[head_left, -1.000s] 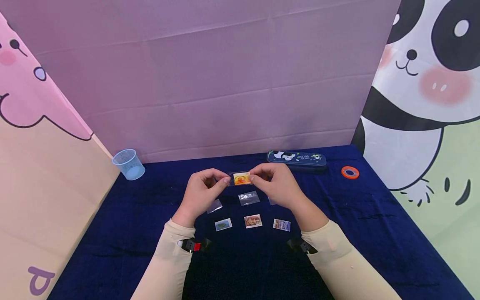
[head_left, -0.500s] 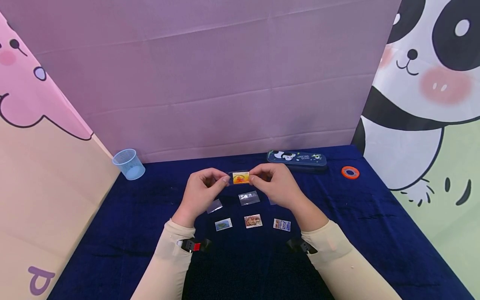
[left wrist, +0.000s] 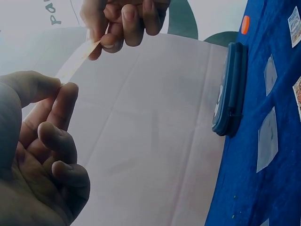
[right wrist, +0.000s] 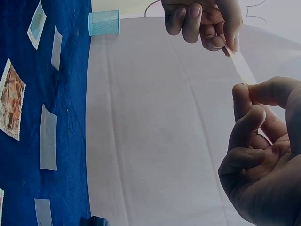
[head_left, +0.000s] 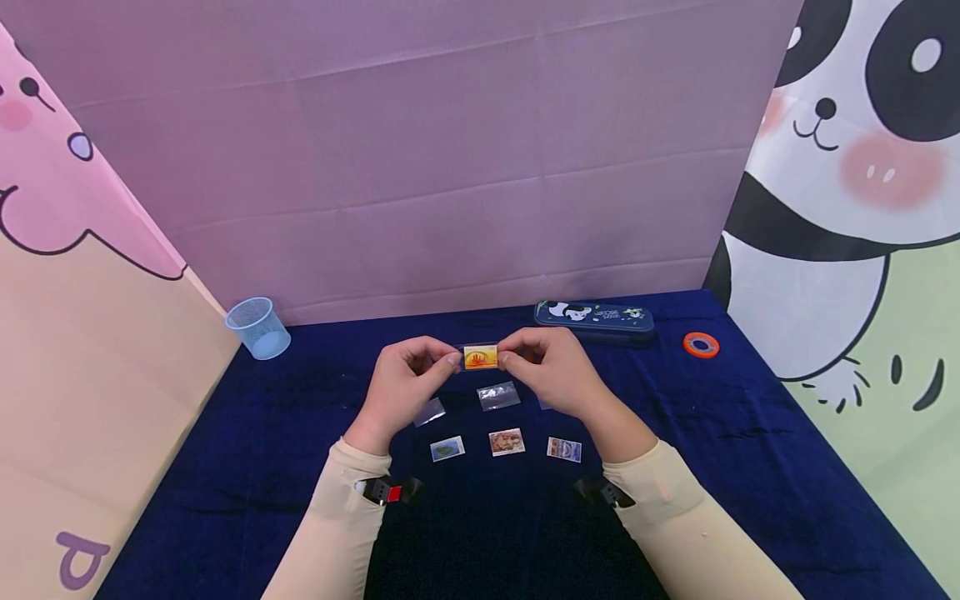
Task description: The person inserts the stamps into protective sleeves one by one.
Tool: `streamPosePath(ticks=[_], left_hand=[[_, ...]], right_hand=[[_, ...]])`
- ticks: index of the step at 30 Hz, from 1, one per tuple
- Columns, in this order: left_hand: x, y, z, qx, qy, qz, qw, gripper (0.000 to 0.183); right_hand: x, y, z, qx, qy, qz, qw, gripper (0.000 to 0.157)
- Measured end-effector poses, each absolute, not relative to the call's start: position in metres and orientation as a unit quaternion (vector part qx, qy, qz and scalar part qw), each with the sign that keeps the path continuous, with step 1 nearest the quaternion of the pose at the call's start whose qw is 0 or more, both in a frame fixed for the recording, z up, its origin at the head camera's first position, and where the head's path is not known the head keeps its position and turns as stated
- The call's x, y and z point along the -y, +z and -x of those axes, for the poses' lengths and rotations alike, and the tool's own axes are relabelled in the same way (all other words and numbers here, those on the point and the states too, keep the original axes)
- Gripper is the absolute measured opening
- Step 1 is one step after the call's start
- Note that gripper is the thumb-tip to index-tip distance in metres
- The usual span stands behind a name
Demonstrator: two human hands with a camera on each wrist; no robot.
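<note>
A yellow-orange stamp (head_left: 480, 357) with a red design is held up over the table, level between my two hands, in a small clear plastic sleeve (head_left: 461, 364). My left hand (head_left: 405, 383) pinches the sleeve's left end between thumb and index finger. At the other end, my right hand (head_left: 555, 373) pinches the stamp's right edge with thumb and index finger. Both wrist views show the piece edge-on. Below lie three more stamps in a row: a blue-green one (head_left: 447, 449), a brown one (head_left: 507, 442) and a blue-purple one (head_left: 564, 450).
Clear sleeves lie behind the stamps, one at left (head_left: 430, 412), a middle sleeve (head_left: 498, 396) and one partly behind my right hand. A panda pencil case (head_left: 594, 322), an orange tape roll (head_left: 701, 345) and a blue mesh cup (head_left: 258, 329) stand farther back on the dark blue cloth (head_left: 225, 467).
The stamp has shifted slightly left toward my left fingers, and the strip of sleeve showing at its left has narrowed. Both hands stay nearly in place.
</note>
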State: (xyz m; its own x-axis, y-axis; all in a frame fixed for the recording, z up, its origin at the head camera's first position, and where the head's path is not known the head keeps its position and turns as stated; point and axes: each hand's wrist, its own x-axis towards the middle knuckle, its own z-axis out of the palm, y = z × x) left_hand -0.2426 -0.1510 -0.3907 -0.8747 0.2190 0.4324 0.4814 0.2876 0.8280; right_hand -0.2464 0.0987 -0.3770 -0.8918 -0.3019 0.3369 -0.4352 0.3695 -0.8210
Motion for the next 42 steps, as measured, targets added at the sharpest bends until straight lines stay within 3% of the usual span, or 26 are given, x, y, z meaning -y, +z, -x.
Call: streamPosePath(ticks=[19, 42], left_hand=[[0.142, -0.36, 0.219, 0.803, -0.545, 0.216, 0.111, 0.009], [0.142, -0.361, 0.219, 0.805, -0.542, 0.215, 0.109, 0.007]], right_hand=[[-0.099, -0.377, 0.246, 0.825, 0.516, -0.225, 0.053, 0.011], [-0.099, -0.377, 0.245, 0.824, 0.519, -0.225, 0.045, 0.01]])
